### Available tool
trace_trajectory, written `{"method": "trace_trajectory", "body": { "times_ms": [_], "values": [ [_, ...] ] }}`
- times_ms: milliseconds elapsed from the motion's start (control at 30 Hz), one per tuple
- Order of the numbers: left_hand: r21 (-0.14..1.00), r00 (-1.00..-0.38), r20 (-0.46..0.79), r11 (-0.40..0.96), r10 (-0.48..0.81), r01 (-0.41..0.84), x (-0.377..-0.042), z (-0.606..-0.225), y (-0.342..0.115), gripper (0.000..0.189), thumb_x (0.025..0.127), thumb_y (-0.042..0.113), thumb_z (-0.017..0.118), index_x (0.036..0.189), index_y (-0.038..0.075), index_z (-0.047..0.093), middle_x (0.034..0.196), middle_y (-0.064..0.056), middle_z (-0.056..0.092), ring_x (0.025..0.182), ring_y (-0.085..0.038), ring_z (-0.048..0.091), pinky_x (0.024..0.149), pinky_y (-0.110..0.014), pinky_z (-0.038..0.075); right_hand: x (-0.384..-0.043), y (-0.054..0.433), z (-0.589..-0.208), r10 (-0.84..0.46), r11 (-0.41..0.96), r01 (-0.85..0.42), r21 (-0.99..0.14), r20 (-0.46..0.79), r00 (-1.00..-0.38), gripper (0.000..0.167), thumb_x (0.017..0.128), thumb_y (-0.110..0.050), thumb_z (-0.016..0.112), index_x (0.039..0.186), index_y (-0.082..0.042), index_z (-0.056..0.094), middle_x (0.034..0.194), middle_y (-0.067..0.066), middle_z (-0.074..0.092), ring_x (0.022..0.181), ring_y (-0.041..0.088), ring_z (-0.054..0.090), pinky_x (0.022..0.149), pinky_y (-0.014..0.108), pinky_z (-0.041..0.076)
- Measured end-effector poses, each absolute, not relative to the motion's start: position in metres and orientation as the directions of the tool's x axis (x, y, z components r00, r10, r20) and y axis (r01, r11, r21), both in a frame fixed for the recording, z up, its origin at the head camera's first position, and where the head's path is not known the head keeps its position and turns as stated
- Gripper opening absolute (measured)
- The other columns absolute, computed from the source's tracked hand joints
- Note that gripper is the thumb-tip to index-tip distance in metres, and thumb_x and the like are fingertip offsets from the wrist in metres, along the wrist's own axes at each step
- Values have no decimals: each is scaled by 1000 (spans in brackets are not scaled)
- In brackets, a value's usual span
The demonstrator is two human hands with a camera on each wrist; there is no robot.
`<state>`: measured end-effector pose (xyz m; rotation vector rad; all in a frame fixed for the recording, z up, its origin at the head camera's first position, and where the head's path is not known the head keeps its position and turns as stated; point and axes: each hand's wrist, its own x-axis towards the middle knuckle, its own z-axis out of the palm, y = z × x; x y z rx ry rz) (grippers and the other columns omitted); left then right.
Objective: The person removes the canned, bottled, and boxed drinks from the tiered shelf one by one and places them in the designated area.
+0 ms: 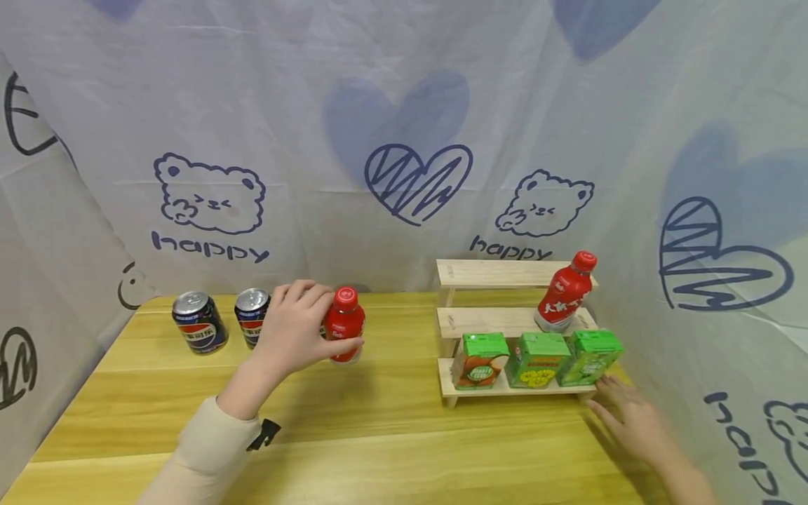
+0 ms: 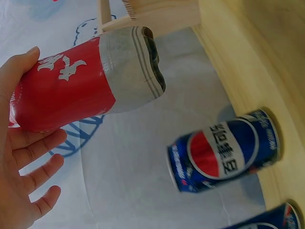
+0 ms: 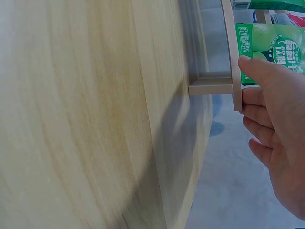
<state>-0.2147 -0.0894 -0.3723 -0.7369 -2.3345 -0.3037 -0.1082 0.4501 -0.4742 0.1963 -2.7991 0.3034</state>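
Note:
My left hand [image 1: 297,326] grips a red bottle [image 1: 345,322] with a red cap, thumb on one side and fingers on the other. In the left wrist view the bottle [image 2: 66,86] shows its silver-grey base held clear of the table, with the lower fingers spread off it. Two dark blue Pepsi cans [image 1: 199,322] stand to the left of that hand. My right hand [image 1: 634,421] is at the right end of a wooden tiered rack [image 1: 486,319]. Seen from the right wrist, its loosely bent fingers are right at the lowest shelf's end, beside a green juice box [image 3: 271,47].
On the rack's lowest step stand three juice boxes, an orange-brown and green one [image 1: 481,361] leftmost. Another red bottle [image 1: 564,291] stands on the middle step. A printed cloth [image 1: 303,175] hangs behind and beside the wooden table [image 1: 379,449].

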Motion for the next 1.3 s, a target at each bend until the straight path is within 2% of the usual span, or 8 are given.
{"method": "trace_trajectory", "body": {
  "times_ms": [233,500,800,967,1300],
  "values": [
    [42,-668,636,846,388,531,-207,-384,-109,71,62,63,80,105,7,67,104,-6,69,106,-28,53,88,-49,41,-108,449,-473,-110,967,-179,-179,340,-934,48,89,-27,69,119,9,63,128,34,56,118,53,52,96,64,38],
    [127,-748,590,880,303,457,-195,-392,-137,73,60,61,83,105,7,67,105,-10,69,109,-32,50,91,-51,35,-109,449,-473,-103,967,-171,-188,322,-941,48,89,-27,68,120,9,62,130,34,55,119,53,51,97,64,38],
    [137,-774,588,914,236,383,-186,-398,-171,69,59,57,83,102,6,66,101,-12,68,105,-32,50,83,-49,35,-108,448,-472,-108,967,-179,-184,340,-934,47,88,-25,70,119,9,62,129,34,55,118,53,51,95,64,38],
    [166,-787,585,920,198,355,-182,-400,-188,67,58,53,84,99,3,65,101,-15,66,105,-34,48,85,-53,33,-109,448,-472,-100,967,-168,-189,326,-940,47,89,-26,68,120,9,62,130,34,54,119,53,50,96,65,37],
    [195,-834,534,940,137,279,-182,-408,-220,74,61,55,84,108,1,64,110,-20,65,103,-37,46,83,-54,32,-107,449,-473,-94,969,-157,-192,303,-948,49,90,-27,68,121,10,60,131,35,53,120,54,49,98,65,37]
  ]
}}
